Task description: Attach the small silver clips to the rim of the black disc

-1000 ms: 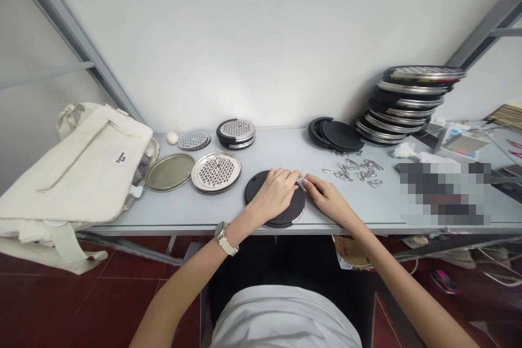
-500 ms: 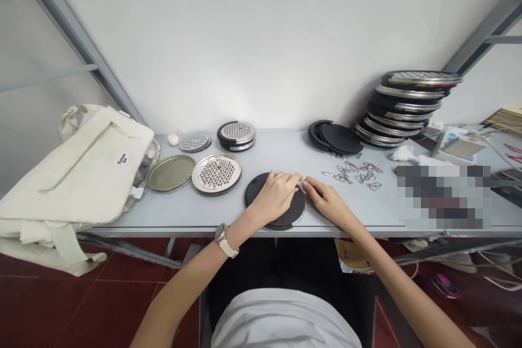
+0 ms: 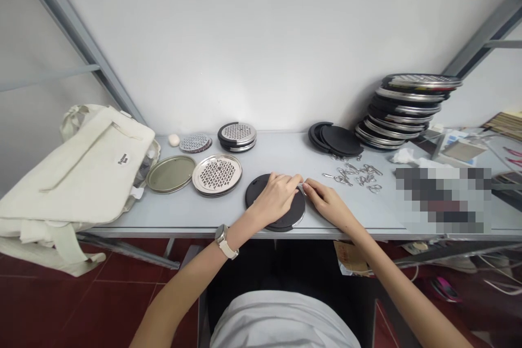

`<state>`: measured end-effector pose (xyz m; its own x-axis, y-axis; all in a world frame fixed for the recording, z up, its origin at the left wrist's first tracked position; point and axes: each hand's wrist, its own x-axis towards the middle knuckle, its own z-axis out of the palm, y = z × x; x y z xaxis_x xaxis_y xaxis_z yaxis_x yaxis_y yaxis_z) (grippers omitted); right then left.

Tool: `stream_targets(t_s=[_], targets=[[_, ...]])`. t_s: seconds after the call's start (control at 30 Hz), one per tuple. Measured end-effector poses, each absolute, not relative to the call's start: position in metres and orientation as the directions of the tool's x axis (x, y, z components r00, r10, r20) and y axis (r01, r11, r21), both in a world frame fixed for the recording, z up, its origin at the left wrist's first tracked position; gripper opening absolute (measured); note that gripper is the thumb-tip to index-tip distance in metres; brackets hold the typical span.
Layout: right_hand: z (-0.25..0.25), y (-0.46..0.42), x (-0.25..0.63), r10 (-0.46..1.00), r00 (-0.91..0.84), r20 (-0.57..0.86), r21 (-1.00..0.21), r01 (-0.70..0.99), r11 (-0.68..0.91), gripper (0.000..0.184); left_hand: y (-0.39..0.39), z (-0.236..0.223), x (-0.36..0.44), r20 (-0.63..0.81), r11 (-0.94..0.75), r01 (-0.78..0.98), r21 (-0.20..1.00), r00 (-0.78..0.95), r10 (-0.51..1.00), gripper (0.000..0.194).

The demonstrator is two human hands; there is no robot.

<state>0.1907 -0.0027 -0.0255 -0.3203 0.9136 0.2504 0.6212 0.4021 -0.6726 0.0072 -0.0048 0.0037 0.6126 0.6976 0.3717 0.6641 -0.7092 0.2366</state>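
A round black disc (image 3: 255,187) with a strip of shiny metal rim lies flat near the table's front edge. Across its top reaches my left hand (image 3: 279,194), fingers bent and pressed together at the disc's right side; what they pinch is mostly hidden. My right hand (image 3: 323,197) is closed just beside that edge, thumb and forefinger gripping a small shiny metal clip that meets the left fingertips. Several loose metal wire clips (image 3: 353,173) are scattered behind the right hand.
Grater discs (image 3: 217,175) and an olive-green round plate (image 3: 170,174) lie left. Behind are a grater set (image 3: 237,135), black round covers (image 3: 341,140) and a tall leaning stack (image 3: 408,109). A cream bag (image 3: 81,168) covers the left end; a blurred patch hides things at right.
Both hands stay at the disc's right edge with almost the same grip; the fingers shift only slightly. The whole view has tilted a little.
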Motion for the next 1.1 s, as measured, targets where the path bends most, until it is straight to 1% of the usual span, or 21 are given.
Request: stream_targets(t_s=[0.2, 0.53, 1.1], targets=[[-0.0256, -0.0018, 0.1921, 0.918, -0.316, 0.24, -0.707, 0.591, 0.389, 0.032, -0.0041, 0.0026, 0.0077, 0.373, -0.714, 0.652, 0.257, 0.614, 0.695, 0.013], [-0.0261, -0.0007, 0.1939, 0.932, -0.299, 0.207, -0.77, 0.538, 0.344, 0.036, -0.0046, 0.0025, 0.0074, 0.368, -0.717, 0.648, 0.257, 0.621, 0.692, 0.012], [-0.0287, -0.0017, 0.1944, 0.934, -0.295, 0.201, -0.761, 0.553, 0.339, 0.037, -0.0051, 0.0033, 0.008, 0.368, -0.731, 0.624, 0.276, 0.634, 0.68, 0.013]])
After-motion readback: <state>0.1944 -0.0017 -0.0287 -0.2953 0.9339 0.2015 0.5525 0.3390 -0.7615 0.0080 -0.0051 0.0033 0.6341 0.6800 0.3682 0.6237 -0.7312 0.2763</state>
